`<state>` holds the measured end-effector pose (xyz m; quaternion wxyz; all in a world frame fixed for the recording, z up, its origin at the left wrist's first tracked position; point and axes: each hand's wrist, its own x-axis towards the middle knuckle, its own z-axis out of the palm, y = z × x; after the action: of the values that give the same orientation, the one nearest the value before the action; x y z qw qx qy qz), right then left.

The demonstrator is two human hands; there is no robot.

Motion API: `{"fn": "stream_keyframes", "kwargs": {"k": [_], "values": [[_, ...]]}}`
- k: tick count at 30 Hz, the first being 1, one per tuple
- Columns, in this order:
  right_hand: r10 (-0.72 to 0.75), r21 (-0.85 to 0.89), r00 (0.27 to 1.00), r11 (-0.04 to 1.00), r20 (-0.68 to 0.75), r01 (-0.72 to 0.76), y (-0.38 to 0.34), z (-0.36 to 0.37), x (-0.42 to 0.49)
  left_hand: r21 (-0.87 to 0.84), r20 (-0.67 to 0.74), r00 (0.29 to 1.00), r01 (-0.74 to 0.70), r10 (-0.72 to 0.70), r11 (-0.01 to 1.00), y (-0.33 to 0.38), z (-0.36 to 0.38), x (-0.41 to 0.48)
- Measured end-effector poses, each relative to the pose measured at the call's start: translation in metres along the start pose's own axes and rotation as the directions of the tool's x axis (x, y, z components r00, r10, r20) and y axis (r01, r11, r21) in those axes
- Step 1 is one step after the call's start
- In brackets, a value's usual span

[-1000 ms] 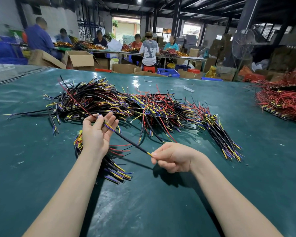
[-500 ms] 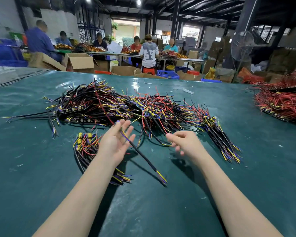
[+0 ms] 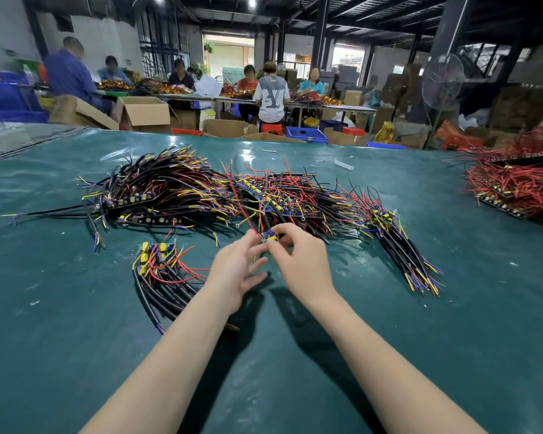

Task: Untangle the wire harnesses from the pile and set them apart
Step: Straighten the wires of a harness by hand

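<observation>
A wiring factory floor: wire harnesses (image 3: 201, 195) heaped on a green tabletop (image 3: 76, 339), workers (image 3: 270, 95) seated at long tables (image 3: 351, 108) behind, among cardboard cartons (image 3: 145, 115), blue crates (image 3: 306, 134), a pedestal fan (image 3: 442, 81) and steel roof beams (image 3: 373, 7).

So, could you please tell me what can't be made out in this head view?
All in the head view:
The left hand: motion blur hides whether it grips the connector that the right hand pinches.
The connector's wires: lost in the main pile, beyond the hands.
The set-apart bundle: near ends hidden under the left forearm.
The red wire pile: cut off by the frame's right edge.
</observation>
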<state>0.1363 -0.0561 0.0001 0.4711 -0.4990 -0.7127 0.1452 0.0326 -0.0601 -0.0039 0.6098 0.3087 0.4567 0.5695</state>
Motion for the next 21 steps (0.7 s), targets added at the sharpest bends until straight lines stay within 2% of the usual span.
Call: {"fn": "stream_keyframes", "kwargs": {"k": [3,6,8,12,15,17,21], "values": [[-0.022,-0.09,0.999,0.996,0.043,0.026,0.0,0.0,-0.004,0.102,0.002,0.995,-0.104,0.105,0.989,-0.002,-0.004,0.001],[0.014,-0.088,0.999,0.996,0.053,-0.009,0.001,0.001,-0.004,0.184,0.008,0.986,-0.163,0.164,0.969,-0.005,-0.004,0.001],[0.032,-0.071,0.998,0.997,0.054,-0.029,0.001,0.0,-0.004,0.179,-0.001,0.987,-0.155,0.158,0.971,-0.003,-0.006,0.002],[-0.022,-0.065,0.994,0.997,0.11,0.029,-0.003,-0.001,-0.004,0.115,-0.039,0.997,-0.066,0.071,0.991,0.005,-0.012,0.004],[-0.056,-0.153,0.985,0.985,0.163,0.082,-0.008,-0.002,-0.007,0.031,-0.137,0.988,-0.072,0.076,0.997,0.011,-0.02,0.009],[-0.029,-0.184,0.974,0.98,0.223,0.071,-0.009,-0.003,-0.009,-0.08,-0.191,0.978,-0.097,0.08,0.992,0.018,-0.031,0.012],[0.025,-0.12,0.961,0.993,0.276,0.009,-0.011,-0.011,-0.008,-0.374,-0.237,0.971,-0.084,-0.008,0.924,0.029,-0.044,0.017]]}}
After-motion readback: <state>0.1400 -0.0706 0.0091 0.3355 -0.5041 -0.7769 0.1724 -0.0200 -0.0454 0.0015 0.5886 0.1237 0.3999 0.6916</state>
